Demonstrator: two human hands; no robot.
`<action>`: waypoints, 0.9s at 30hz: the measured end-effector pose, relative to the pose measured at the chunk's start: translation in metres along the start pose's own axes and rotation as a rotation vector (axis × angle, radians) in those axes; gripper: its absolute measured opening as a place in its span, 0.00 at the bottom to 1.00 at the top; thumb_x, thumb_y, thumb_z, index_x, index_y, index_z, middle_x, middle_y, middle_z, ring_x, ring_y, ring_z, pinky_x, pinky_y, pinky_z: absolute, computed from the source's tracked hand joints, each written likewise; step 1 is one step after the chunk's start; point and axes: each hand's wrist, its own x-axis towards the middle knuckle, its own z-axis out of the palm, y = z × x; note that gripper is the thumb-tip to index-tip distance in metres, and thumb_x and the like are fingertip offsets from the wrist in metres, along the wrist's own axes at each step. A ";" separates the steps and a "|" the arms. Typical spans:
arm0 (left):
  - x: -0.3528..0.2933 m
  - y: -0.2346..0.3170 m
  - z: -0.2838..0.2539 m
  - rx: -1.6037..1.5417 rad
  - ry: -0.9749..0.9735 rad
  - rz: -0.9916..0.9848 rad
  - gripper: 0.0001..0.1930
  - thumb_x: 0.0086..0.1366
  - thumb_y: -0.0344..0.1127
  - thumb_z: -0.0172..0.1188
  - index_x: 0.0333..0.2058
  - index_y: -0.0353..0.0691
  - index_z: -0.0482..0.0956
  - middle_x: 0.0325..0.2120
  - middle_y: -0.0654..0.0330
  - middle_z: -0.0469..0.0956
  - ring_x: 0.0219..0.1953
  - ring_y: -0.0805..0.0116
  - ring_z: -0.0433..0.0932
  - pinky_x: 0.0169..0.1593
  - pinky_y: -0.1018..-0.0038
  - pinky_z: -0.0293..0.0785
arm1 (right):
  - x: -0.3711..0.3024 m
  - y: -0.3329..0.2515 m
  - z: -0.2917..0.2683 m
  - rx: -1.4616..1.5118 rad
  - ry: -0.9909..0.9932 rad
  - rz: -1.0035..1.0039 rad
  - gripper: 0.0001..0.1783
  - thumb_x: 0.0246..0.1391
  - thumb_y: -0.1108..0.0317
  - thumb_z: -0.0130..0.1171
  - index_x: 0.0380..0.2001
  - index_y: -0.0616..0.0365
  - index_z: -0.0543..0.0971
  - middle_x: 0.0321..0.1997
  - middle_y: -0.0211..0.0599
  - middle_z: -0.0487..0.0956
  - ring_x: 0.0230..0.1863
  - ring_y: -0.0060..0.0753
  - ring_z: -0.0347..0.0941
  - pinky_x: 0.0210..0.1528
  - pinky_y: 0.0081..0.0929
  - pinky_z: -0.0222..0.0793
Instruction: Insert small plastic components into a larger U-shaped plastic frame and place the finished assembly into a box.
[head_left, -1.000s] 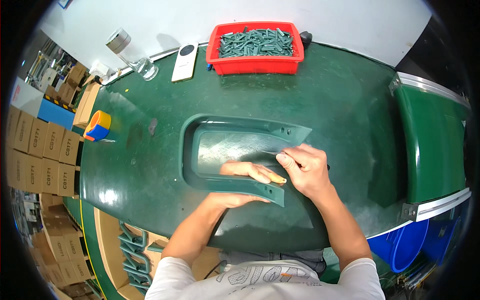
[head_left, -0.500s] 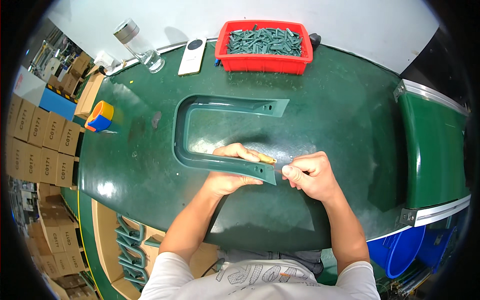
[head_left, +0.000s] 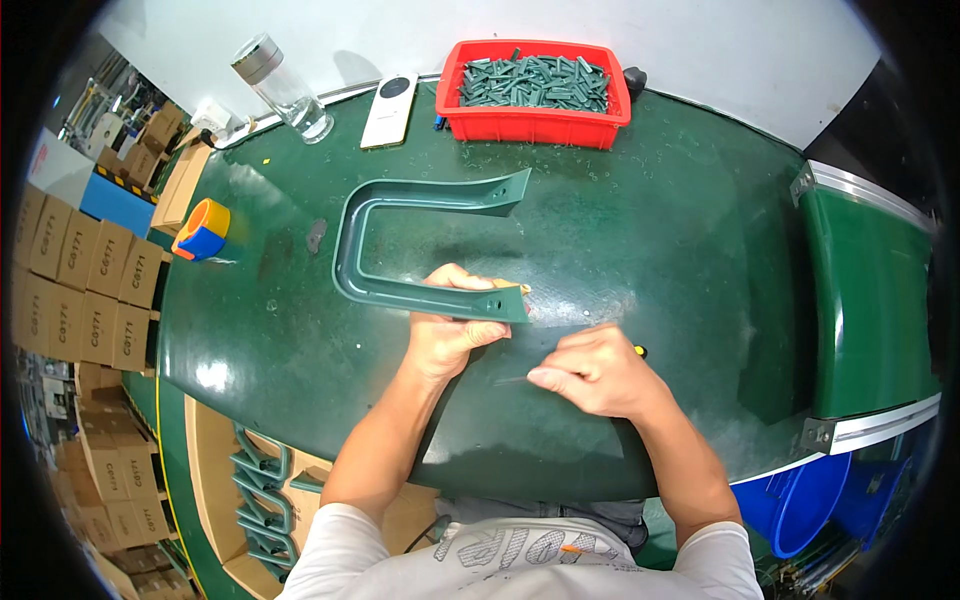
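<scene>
1. From the head view, the main thing here is a green U-shaped part (head_left: 347, 245), held over the middle of the table (head_left: 700, 250) with its open end facing right. Can't tell if any of it touches the tabletop.
2. Left hand (head_left: 438, 345) has the part's near arm clamped close to the end, thumb on the near side and fingers round the far side. There's a bit of yellow-orange (head_left: 512, 285) by those fingertips, too hidden to make out.
3. Right hand (head_left: 598, 372) is curled up tight, pinching a thin tool (head_left: 641, 351). Its yellow end pokes out by the knuckles, and a skinny tip points left. It's near the part but not touching it.
4. Up at the back: a red bin (head_left: 540, 130) loaded with small green pieces (head_left: 530, 83), then a white phone (head_left: 388, 115) and a clear bottle (head_left: 290, 100) to its left.
5. Left side of the table: a yellow-and-blue roll (head_left: 205, 243).
6. Off to the right: a green conveyor belt (head_left: 875, 290).
7. Below the table's left edge: a carton (head_left: 205, 470) holding more green bent parts (head_left: 262, 500).
</scene>
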 end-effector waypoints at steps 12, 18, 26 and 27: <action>-0.004 -0.001 -0.001 0.050 0.022 -0.056 0.20 0.49 0.27 0.69 0.39 0.41 0.70 0.35 0.44 0.78 0.34 0.58 0.80 0.30 0.73 0.78 | 0.003 0.008 -0.004 -0.152 0.602 -0.215 0.11 0.38 0.68 0.70 0.26 0.60 0.80 0.21 0.33 0.74 0.20 0.28 0.69 0.20 0.23 0.63; -0.004 -0.002 0.003 0.077 0.009 -0.043 0.20 0.49 0.27 0.69 0.39 0.40 0.69 0.34 0.44 0.78 0.34 0.57 0.80 0.29 0.73 0.77 | 0.005 0.008 -0.005 -0.236 0.631 -0.255 0.11 0.36 0.69 0.70 0.24 0.61 0.79 0.21 0.33 0.74 0.19 0.29 0.70 0.19 0.24 0.64; -0.005 -0.002 0.004 0.059 0.006 -0.053 0.20 0.49 0.27 0.69 0.38 0.39 0.69 0.33 0.45 0.78 0.35 0.58 0.80 0.29 0.73 0.77 | 0.005 0.010 -0.006 -0.231 0.628 -0.274 0.11 0.36 0.69 0.70 0.24 0.61 0.79 0.21 0.33 0.74 0.20 0.29 0.70 0.19 0.24 0.64; -0.005 -0.002 0.005 0.056 0.005 -0.056 0.20 0.49 0.27 0.69 0.38 0.39 0.69 0.33 0.45 0.78 0.35 0.57 0.80 0.29 0.73 0.77 | 0.005 0.010 -0.006 -0.235 0.628 -0.274 0.11 0.36 0.69 0.70 0.24 0.61 0.79 0.21 0.33 0.74 0.20 0.29 0.70 0.20 0.24 0.64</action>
